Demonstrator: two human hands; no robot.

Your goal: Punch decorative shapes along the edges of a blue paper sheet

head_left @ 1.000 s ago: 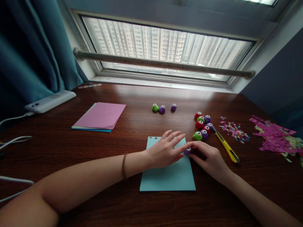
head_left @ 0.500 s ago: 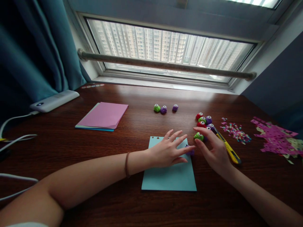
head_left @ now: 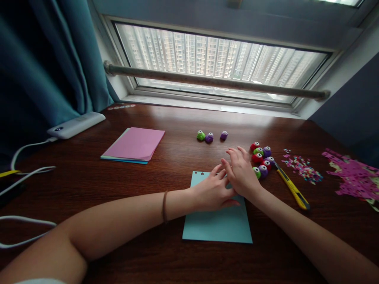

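The left hand (head_left: 213, 191) lies flat, fingers spread, on the blue paper (head_left: 218, 221) near the front of the surface (head_left: 177, 165). The right hand (head_left: 241, 171) crosses over it, fingers loosely extended; I cannot tell its grip. Small punches (head_left: 260, 157) cluster just beside it.

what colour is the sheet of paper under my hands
Light blue paper sheet, seen in the head view.

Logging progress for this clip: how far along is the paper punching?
Done: small shapes are punched along the blue sheet's top edge. In hand: left hand presses the sheet flat; right hand lies over its top right corner. Left: most of the sheet is unpunched, and the pink stack looks untouched.
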